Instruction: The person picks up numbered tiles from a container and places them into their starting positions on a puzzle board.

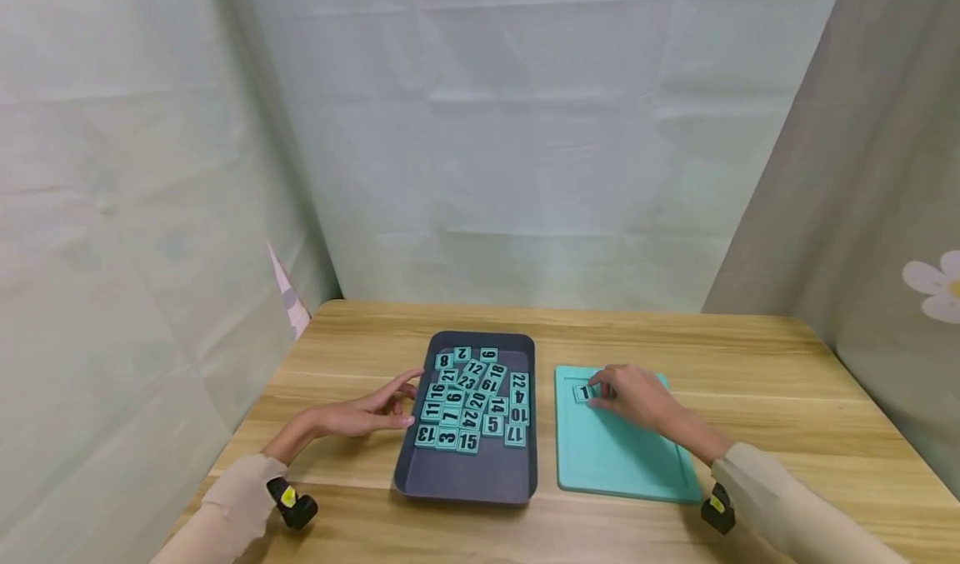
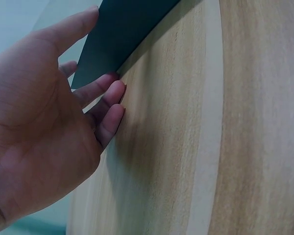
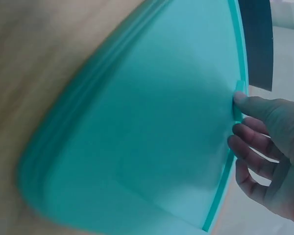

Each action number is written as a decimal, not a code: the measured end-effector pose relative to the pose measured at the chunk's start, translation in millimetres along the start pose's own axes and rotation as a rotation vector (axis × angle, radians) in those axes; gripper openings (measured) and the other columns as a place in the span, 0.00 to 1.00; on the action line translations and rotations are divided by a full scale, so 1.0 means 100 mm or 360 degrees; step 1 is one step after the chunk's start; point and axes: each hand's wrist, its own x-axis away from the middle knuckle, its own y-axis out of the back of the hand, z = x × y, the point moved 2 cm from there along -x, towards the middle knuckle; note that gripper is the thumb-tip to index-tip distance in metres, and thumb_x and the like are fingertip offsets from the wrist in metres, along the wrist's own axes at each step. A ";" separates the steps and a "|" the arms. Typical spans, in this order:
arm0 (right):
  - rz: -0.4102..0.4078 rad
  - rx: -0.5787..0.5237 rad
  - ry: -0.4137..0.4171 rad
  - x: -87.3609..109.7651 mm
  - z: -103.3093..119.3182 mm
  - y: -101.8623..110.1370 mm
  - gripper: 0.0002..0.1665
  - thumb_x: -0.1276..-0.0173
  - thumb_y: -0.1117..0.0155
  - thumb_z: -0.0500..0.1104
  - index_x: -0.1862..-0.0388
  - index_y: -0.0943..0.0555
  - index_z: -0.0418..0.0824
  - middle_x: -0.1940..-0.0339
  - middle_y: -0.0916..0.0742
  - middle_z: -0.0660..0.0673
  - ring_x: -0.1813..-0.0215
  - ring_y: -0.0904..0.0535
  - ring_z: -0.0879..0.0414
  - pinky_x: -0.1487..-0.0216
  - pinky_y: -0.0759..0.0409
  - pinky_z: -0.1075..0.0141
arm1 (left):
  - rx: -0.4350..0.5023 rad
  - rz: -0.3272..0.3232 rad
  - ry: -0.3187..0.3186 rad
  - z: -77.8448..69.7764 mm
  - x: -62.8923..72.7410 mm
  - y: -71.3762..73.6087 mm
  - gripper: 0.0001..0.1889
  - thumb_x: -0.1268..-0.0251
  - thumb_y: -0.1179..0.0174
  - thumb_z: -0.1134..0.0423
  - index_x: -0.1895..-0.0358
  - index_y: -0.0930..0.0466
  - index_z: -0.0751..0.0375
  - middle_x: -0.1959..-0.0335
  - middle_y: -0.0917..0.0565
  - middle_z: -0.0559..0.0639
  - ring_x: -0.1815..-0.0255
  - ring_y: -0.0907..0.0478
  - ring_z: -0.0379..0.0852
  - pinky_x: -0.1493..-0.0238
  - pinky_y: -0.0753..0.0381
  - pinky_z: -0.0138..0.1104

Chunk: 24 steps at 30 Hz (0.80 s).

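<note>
My right hand (image 1: 633,393) is over the upper left part of a turquoise framed board (image 1: 622,456), its thumb and finger pinching a turquoise number tile marked 1 (image 1: 582,393). The right wrist view shows the thumb on that tile (image 3: 239,100) by the board's rim, the other fingers loosely bent. To the left is a dark shallow tray (image 1: 465,485) with several loose number tiles (image 1: 468,418), turned various ways and some overlapping. My left hand (image 1: 367,410) lies beside the tray's left wall, fingers spread and relaxed, fingertips right at the rim (image 2: 132,39).
The tray and board lie side by side on a wooden table (image 1: 345,497), a narrow gap between them. Pale curtains (image 1: 525,147) hang behind and at both sides. A small black wrist device (image 1: 292,504) is worn on each arm.
</note>
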 end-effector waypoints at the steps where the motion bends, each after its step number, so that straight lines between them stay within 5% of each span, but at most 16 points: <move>1: -0.0016 0.0002 -0.0012 -0.02 0.00 0.00 0.16 0.39 0.22 0.47 0.56 0.11 0.39 0.75 0.16 0.55 0.74 0.29 0.68 0.74 0.30 0.73 | -0.0002 0.0000 0.0004 0.00 0.00 0.00 0.42 0.20 0.46 0.55 0.16 0.65 0.48 0.28 0.39 0.66 0.46 0.34 0.50 0.47 0.33 0.33; 11: -0.0081 -0.0009 -0.0012 -0.16 0.01 -0.06 0.15 0.42 0.20 0.49 0.59 0.10 0.42 0.76 0.17 0.56 0.74 0.30 0.68 0.74 0.32 0.73 | -0.0015 -0.0008 0.0041 0.02 0.00 0.00 0.42 0.20 0.46 0.53 0.16 0.65 0.48 0.28 0.40 0.65 0.45 0.34 0.49 0.46 0.33 0.34; 24: -0.0005 -0.0026 -0.0019 -0.28 0.05 -0.10 0.17 0.42 0.20 0.50 0.56 0.10 0.44 0.74 0.17 0.55 0.73 0.31 0.66 0.74 0.34 0.73 | -0.0022 -0.0017 0.0038 0.02 -0.01 -0.01 0.42 0.21 0.46 0.53 0.16 0.65 0.47 0.29 0.39 0.64 0.45 0.34 0.49 0.46 0.33 0.34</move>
